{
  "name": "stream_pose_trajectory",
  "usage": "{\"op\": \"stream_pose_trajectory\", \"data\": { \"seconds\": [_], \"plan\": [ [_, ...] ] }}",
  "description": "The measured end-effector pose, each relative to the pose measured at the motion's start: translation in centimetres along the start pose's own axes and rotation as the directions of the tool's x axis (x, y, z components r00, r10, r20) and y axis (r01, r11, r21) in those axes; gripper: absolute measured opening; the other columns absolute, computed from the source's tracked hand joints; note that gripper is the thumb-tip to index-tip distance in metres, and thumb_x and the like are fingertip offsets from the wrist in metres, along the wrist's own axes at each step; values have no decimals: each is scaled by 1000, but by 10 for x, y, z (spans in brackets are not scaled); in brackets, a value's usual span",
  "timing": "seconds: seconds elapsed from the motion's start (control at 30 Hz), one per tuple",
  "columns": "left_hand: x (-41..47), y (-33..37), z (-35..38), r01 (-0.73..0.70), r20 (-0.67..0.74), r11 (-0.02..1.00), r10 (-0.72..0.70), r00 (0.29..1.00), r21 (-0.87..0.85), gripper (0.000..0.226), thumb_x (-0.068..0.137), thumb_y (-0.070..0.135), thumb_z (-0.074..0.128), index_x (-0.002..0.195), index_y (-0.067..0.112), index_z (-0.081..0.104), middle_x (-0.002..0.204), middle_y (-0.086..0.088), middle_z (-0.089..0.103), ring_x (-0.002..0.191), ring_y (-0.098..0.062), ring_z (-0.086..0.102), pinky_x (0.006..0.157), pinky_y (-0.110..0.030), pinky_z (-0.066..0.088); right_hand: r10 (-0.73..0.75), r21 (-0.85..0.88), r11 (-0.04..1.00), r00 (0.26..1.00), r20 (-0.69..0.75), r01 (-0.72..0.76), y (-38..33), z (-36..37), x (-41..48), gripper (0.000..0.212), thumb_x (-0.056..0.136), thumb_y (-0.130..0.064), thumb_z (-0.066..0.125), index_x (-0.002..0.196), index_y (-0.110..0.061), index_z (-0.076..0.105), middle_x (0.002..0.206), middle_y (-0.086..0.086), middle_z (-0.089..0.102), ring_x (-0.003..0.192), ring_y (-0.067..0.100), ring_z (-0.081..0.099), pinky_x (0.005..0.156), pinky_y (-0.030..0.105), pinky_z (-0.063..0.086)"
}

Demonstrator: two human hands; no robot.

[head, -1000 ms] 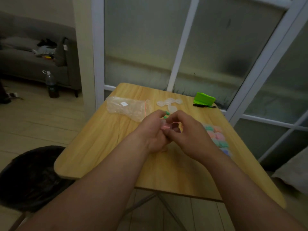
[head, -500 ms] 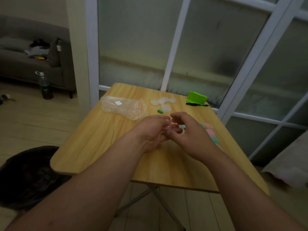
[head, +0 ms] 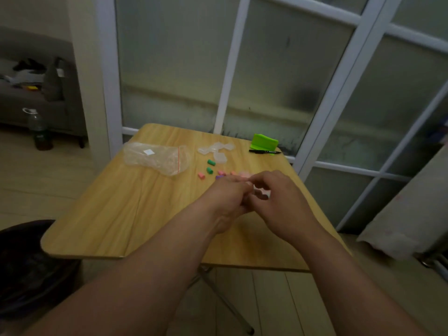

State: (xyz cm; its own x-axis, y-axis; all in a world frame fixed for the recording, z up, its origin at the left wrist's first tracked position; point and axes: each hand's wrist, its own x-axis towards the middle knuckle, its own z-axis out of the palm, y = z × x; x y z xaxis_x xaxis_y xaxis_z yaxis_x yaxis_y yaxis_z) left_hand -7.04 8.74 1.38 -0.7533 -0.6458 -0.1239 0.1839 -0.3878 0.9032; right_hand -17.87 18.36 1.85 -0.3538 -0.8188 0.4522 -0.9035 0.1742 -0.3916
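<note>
Meeting above the right middle of the worktop (head: 109, 214), the left hand (head: 225, 200) and right hand (head: 281, 204) both keep a closed grip, fingertips curled together round a small pale piece (head: 260, 190) that is mostly hidden. Just beyond them, on the far left, lie small coloured caps (head: 210, 170), then a clear bag (head: 155, 157) and clear cases (head: 215, 150).

Left hand (head: 225, 197): bare, broad back, rounded knuckles, faint tendon ridges toward wrist.
Left forearm (head: 145, 275): bare from wrist to frame edge at 7 o'clock, thick, smooth.
Right hand (head: 283, 202): bare, wide back, knuckle row showing.
Right forearm (head: 351, 275): bare from wrist to frame edge at 5 o'clock.
Dim light flattens detail; nails too small to tell.
</note>
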Motion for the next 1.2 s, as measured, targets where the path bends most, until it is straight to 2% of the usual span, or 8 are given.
{"op": "stream_pose_trajectory", "data": {
  "seconds": [0.2, 0.3, 0.37, 0.5, 0.6, 0.87, 1.03, 1.2],
  "plan": [
    [0, -8, 22, 51, 60, 993, -57, 997, 102, 22, 99, 0, 52, 115, -2, 67, 98, -14, 70, 89, -22, 69, 87, -40, 62, 41, 17, 999, 997, 58, -42, 29, -16, -7, 24, 96, -38, 70, 120, -39, 68, 110, -16, 62, 103, 3, 58, 82, 26, 48],
    [4, -2, 21, -10, -68, 988, 21, 997, 153, 22, 102, 10, 53, 120, 0, 61, 96, -12, 65, 92, -24, 67, 82, -36, 60, 154, 59, 986, 988, 30, -156, 55, -29, -9, 30, 96, -38, 74, 125, -31, 67, 115, -10, 62, 101, -1, 58, 76, 17, 45],
    [5, 8, 17, -61, -157, 990, 80, 984, 125, 11, 103, 6, 48, 104, 4, 59, 98, -15, 61, 91, -27, 65, 80, -40, 58, 235, 44, 971, 972, 27, -236, 74, -38, -12, 33, 97, -34, 74, 127, -27, 66, 120, -5, 62, 100, -2, 56, 73, 15, 43],
    [6, 20, 7, -100, -175, 992, 113, 978, 81, 27, 104, -4, 40, 82, 9, 50, 87, -14, 48, 72, -21, 54, 67, -35, 54, 254, -68, 966, 965, 71, -249, 87, -34, -13, 33, 96, -44, 72, 127, -34, 65, 125, -8, 60, 108, 5, 56, 85, 30, 54],
    [11, 18, 5, -93, -255, 995, 99, 962, 33, 19, 104, 3, 46, 89, 9, 56, 88, -13, 58, 69, -21, 60, 69, -34, 56, 204, -165, 969, 972, 121, -183, 75, -21, -8, 37, 95, -51, 69, 130, -39, 65, 131, -8, 57, 123, 14, 52, 103, 45, 52],
    [20, 20, -7, -90, -315, 996, 77, 946, -26, 12, 102, 11, 51, 107, 8, 62, 96, -12, 65, 71, -20, 64, 68, -31, 57, 184, -348, 931, 964, 192, -109, 65, -5, 2, 37, 94, -54, 65, 127, -38, 68, 120, -6, 56, 117, 17, 51, 102, 48, 50],
    [28, 26, -19, -93, -343, 995, 77, 936, -29, 14, 102, 14, 53, 109, 8, 64, 101, -10, 69, 76, -20, 68, 83, -40, 62, 225, -369, 918, 956, 185, -145, 69, -5, 3, 39, 94, -55, 64, 130, -39, 64, 125, -7, 56, 119, 16, 51, 105, 48, 47],
    [36, 34, -33, -116, -367, 990, 81, 927, -74, 21, 102, 15, 53, 118, 5, 62, 103, -11, 69, 78, -22, 68, 70, -33, 63, 254, -273, 939, 957, 139, -210, 70, -8, 4, 43, 90, -56, 72, 128, -39, 61, 119, -12, 55, 113, 13, 52, 100, 46, 51]
  ]
}}
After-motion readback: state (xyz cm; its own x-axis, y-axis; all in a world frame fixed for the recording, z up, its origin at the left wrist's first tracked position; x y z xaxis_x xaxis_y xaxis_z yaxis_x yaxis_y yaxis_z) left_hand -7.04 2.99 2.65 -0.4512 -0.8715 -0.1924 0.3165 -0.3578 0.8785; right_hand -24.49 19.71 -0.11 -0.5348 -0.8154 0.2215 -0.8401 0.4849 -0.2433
